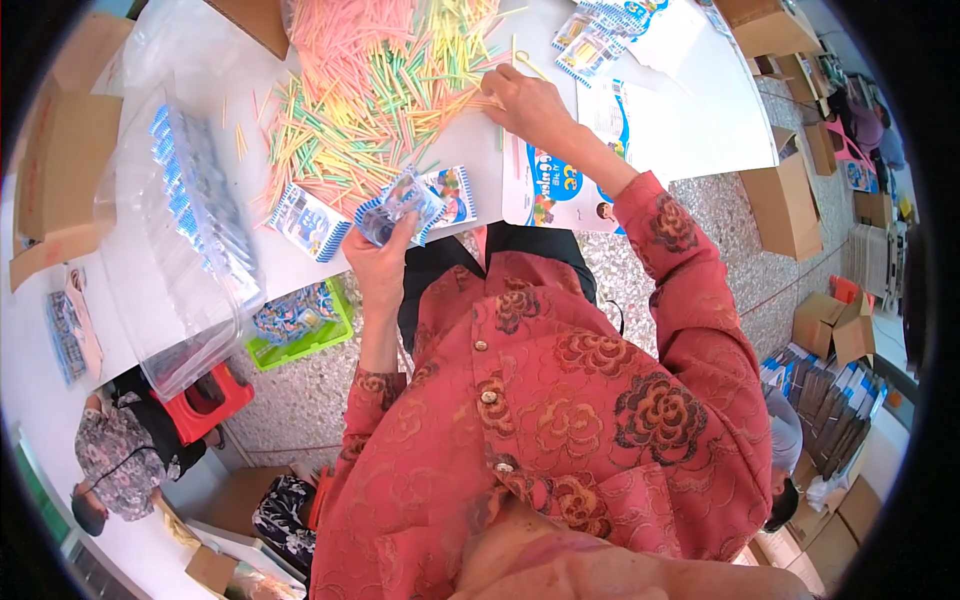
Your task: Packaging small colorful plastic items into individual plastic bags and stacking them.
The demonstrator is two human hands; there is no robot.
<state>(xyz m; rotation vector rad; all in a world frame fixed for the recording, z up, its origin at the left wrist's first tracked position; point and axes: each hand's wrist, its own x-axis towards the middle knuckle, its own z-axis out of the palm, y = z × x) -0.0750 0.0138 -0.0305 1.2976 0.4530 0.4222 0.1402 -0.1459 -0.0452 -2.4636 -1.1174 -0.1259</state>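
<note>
Near the table's front edge, my left hand (380, 257) is closed around a small clear plastic packet (408, 200) with blue printed edges; a dark blue part shows inside it. My right hand (530, 102) reaches to the right side of a heap of thin pastel sticks (345, 130), pink, yellow and green. Its fingers are curled together at the heap's edge, with a few sticks at the fingertips. Beside the held packet lie two more: a white-and-blue packet (308, 222) on its left and a colourful packet (455, 192) on its right.
A clear plastic tray (215, 290) with a row of packets stands at the left. Printed sheets (548, 185) lie under my right forearm, with several packets (590, 45) beyond. A green crate (300, 348) sits below the table. Cardboard boxes (785, 205) and other people are around.
</note>
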